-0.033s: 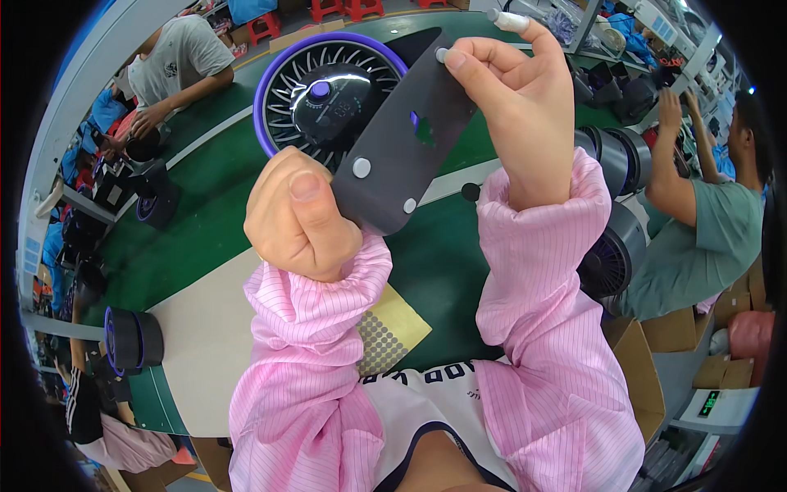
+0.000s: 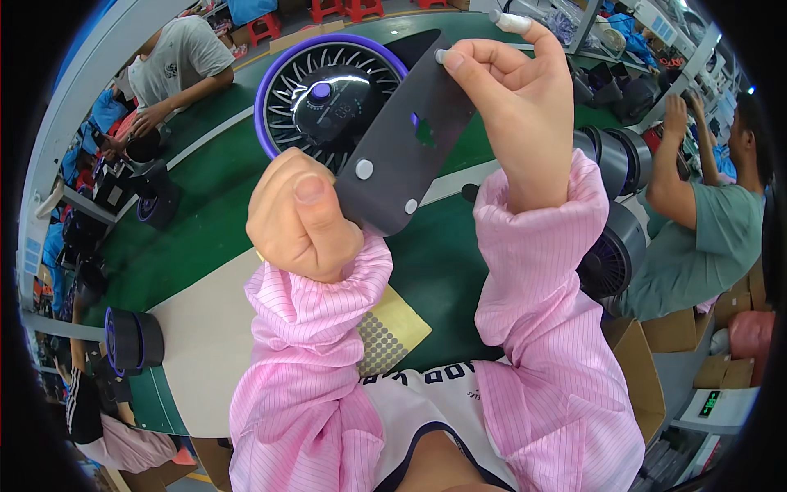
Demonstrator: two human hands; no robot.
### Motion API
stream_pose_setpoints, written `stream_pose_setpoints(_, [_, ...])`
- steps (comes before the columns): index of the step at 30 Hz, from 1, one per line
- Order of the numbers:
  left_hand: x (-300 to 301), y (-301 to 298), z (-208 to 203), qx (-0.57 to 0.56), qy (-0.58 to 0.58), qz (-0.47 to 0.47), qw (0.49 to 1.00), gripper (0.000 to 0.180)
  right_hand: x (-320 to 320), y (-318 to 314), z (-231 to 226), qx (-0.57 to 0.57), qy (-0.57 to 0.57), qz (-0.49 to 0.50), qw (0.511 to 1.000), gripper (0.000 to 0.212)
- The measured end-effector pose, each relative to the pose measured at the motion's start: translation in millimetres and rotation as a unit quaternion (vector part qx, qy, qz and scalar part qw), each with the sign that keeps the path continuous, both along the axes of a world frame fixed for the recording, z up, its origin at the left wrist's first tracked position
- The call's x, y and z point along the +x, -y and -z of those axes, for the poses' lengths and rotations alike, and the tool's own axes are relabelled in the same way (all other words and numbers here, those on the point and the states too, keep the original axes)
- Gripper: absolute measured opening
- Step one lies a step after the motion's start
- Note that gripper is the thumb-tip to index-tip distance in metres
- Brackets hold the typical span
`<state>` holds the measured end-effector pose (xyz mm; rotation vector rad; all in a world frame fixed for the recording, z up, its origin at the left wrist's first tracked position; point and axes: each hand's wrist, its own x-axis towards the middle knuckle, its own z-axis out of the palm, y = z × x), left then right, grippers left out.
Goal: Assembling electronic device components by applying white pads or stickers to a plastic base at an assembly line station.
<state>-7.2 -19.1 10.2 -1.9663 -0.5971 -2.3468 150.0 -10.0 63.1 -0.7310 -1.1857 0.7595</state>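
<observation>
A fan (image 2: pixel 328 111) with a purple rim and a glossy dark hub faces up over the green table. Its dark grey rectangular base (image 2: pixel 389 156) is tilted toward me, with white round pads (image 2: pixel 364 170) at its corners and a cut-out in the middle. My left hand (image 2: pixel 303 217) is closed at the base's near left edge; its fingertips are hidden. My right hand (image 2: pixel 525 115) pinches a white pad at the far corner, thumb against it. A white cover wraps one raised fingertip of that hand.
A yellow sheet of small grey dots (image 2: pixel 393 332) lies below my forearms, beside a beige board (image 2: pixel 209 340). More dark fans stand at the left (image 2: pixel 131 340) and right (image 2: pixel 611 250). Co-workers sit at the far left (image 2: pixel 176 70) and right (image 2: pixel 705 205). An open carton (image 2: pixel 639 377) is at my right.
My left hand and the near end of the base have shifted very slightly to the right. My right hand keeps its pinch at the corner. The right co-worker's hands have moved a little.
</observation>
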Motion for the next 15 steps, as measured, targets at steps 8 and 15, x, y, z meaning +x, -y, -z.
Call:
stream_pose_setpoints(8, [-5.3, -8.9, 5.9, -0.041, 0.076, 0.035, 0.996, 0.041, 21.7, -1.1, 17.5, 0.052, -0.040, 0.000, 0.998, 0.019])
stream_pose_setpoints(15, [-8.6, -4.7, 0.1, -0.097, 0.168, 0.050, 0.980, 0.047, 19.2, 10.9, 25.2, 0.006, 0.021, -0.036, 0.999, 0.009])
